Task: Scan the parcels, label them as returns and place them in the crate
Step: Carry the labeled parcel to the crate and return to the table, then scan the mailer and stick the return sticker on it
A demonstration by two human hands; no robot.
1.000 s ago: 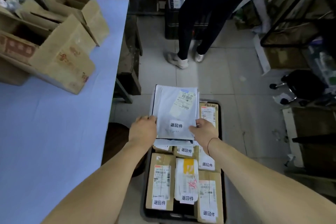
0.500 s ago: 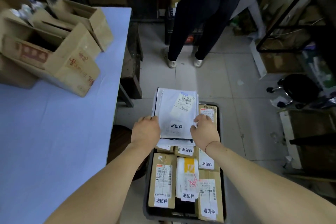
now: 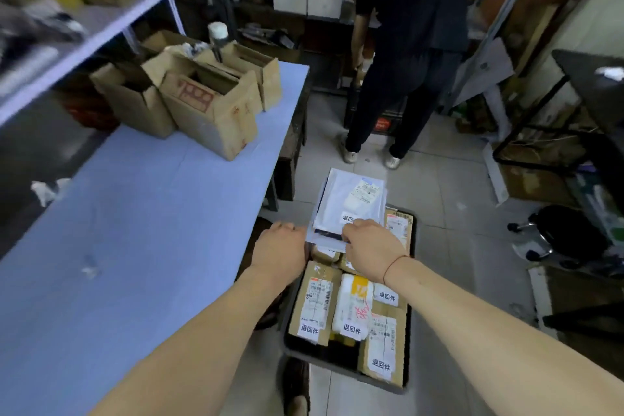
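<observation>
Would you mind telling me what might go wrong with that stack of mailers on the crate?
The white mailers lie piled on the far end of the crate, overhanging its rim, so they may slide onto the floor. The right hand rests on their near edge while the left hand sits beside them; a nudge could shift the pile.

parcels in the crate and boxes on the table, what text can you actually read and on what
"退回件": white sticker on the brown parcel.
"退回件": sticker on the white parcel.
"退回件": sticker on the right-hand brown box, and one more sticker above it.
"退回件", partly hidden by the right hand: grey mailer.
Shipping labels, red writing, the table box stamp: too blurred to read.
</observation>
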